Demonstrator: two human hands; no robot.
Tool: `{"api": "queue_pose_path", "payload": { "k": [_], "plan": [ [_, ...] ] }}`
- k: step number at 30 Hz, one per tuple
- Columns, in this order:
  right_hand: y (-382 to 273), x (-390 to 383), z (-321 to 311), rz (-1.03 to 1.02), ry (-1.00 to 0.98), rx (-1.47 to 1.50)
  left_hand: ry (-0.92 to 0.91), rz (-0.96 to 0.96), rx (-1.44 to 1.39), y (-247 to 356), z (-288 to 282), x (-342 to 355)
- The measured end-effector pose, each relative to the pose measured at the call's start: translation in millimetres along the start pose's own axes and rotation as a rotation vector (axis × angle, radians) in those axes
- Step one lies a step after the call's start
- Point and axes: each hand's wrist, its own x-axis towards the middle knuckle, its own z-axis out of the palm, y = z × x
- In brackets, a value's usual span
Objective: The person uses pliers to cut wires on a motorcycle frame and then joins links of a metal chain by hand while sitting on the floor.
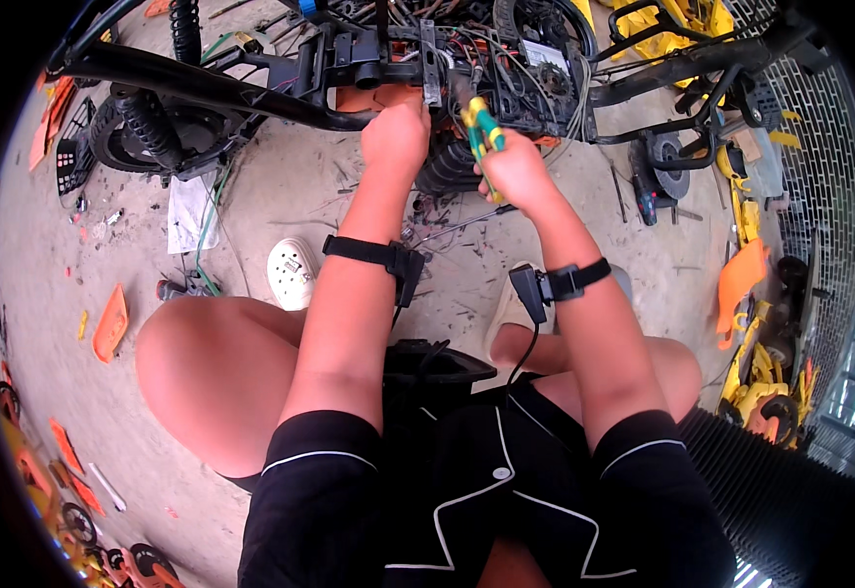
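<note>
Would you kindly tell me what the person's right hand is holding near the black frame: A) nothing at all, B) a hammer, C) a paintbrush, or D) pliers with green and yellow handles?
D: the right hand grips pliers with green and yellow handles, their tip pointing up into the wiring on the black frame.

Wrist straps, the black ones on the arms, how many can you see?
2. One wrist strap wraps the left forearm, below the left hand on the frame. The other strap wraps the right forearm, below the right hand holding the pliers.
</note>
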Motion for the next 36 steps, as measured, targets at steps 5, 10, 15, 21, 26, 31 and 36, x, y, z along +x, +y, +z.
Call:
{"api": "queue_pose_path", "payload": {
  "k": [5,10,15,21,26,31,36],
  "plan": [
    [27.0,10.0,2.0,-0.303,0.108,0.056,-0.036,-0.002,-0.018,6.6,-1.7,-0.8],
    [-10.5,-4.5,-0.8,-0.022,-0.062,-0.116,-0.046,-0.037,-0.009,0.9,-3.9,0.2],
    [15.4,6.4,6.1,-0.290,0.137,-0.052,-0.048,-0.014,-0.013,6.6,-0.2,-0.9],
    [-25.9,-4.7,0.3,-0.159,0.038,0.046,-0.026,-0.021,-0.015,1.2,-4.1,1.1],
    [5.7,11.9,4.4,-0.114,0.048,-0.271,-0.031,-0.014,-0.021,7.7,-2.1,1.9],
    [-19.5,-11.5,-0.7,-0.162,0.052,0.202,0.005,-0.010,-0.026,2.0,-2.9,1.0],
    [21.8,28.5,2.6,-0.123,-0.015,-0.515,-0.006,-0.018,-0.052,9.3,-2.1,0.7]
  ]
}}
